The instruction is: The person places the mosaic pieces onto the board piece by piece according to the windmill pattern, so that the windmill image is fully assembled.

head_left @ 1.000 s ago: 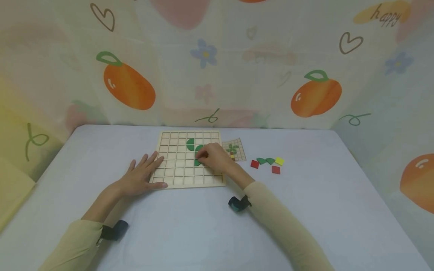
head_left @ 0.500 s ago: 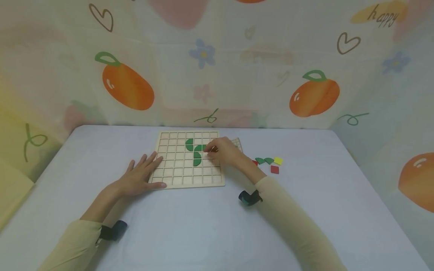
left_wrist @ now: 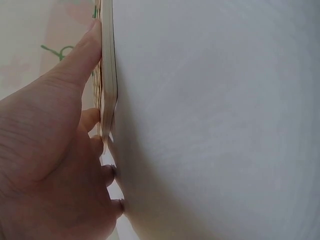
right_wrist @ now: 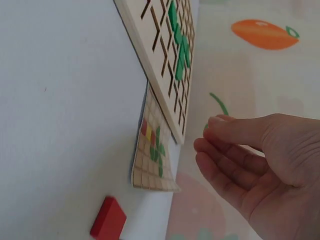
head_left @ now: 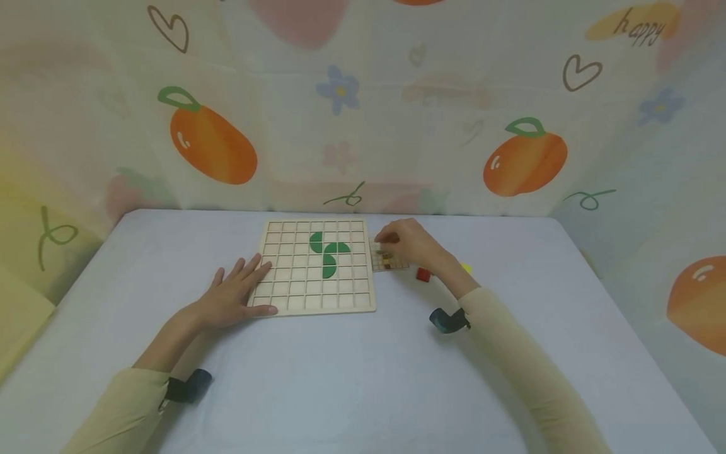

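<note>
My left hand lies spread at the left edge of a wooden grid board, thumb and some fingertips resting on its border. Several green quarter-circle tiles sit in the middle cells, forming part of a pinwheel. My right hand hovers over a pattern card right of the board, fingers loosely bent and holding nothing. In the right wrist view the card shows a green pinwheel on a red and yellow stem. A red square tile lies just below the right hand.
A yellow tile peeks out behind the right wrist; the other loose tiles are hidden by the hand and arm. A white cloth covers the table. A printed curtain hangs behind its far edge.
The right hand has drawn away from the green tiles on the board, moving right until it is over the pattern card. The green tiles stay in the grid. The left hand has kept its place.
</note>
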`<state>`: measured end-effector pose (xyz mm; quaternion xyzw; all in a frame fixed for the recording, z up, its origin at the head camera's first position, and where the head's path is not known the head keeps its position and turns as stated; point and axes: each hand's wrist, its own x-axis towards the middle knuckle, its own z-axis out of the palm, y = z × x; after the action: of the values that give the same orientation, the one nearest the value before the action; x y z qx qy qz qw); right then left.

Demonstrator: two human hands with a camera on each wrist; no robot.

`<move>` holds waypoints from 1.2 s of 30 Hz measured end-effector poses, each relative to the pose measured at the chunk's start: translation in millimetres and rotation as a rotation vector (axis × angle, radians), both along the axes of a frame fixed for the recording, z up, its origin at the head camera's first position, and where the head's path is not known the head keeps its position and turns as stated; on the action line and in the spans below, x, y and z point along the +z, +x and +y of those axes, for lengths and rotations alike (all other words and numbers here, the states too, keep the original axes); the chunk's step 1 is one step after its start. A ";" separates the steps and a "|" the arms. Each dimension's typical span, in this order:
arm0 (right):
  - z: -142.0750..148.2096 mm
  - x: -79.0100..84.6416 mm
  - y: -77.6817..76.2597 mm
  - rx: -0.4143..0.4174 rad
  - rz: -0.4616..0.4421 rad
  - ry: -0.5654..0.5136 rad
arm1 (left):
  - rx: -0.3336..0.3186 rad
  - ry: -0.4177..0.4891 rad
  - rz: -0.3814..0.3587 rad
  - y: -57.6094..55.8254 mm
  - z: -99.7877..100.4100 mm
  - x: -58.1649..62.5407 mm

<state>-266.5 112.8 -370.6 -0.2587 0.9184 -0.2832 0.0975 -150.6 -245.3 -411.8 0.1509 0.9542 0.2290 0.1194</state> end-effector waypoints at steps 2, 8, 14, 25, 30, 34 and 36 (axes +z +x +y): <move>7.6 0.2 -0.9 -0.001 -0.001 -0.007 | -0.002 0.006 0.005 -0.2 -0.7 -1.7; 29.9 2.3 -0.8 -0.003 -0.002 -0.028 | 0.001 0.017 0.040 -1.1 -3.5 -8.2; 50.9 0.8 -1.0 -0.022 0.021 0.009 | 0.002 0.009 0.023 -0.9 -3.4 -6.3; 83.7 -2.4 -1.2 -0.046 -0.075 0.048 | -0.003 0.003 0.010 -0.7 -3.8 -4.5; 94.8 -3.7 1.9 -0.045 -0.122 0.118 | -0.002 0.007 0.010 -1.0 -3.5 -4.8; 103.4 -6.0 4.4 -0.049 -0.141 0.162 | -0.004 0.008 0.009 -1.8 -3.8 -5.7; 107.0 -7.6 5.9 -0.068 -0.157 0.172 | -0.003 0.004 0.008 -2.2 -3.6 -5.6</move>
<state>-260.6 219.8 -378.2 -0.1950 0.9370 -0.2260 0.1812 -152.8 -249.0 -417.4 0.1536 0.9540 0.2302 0.1157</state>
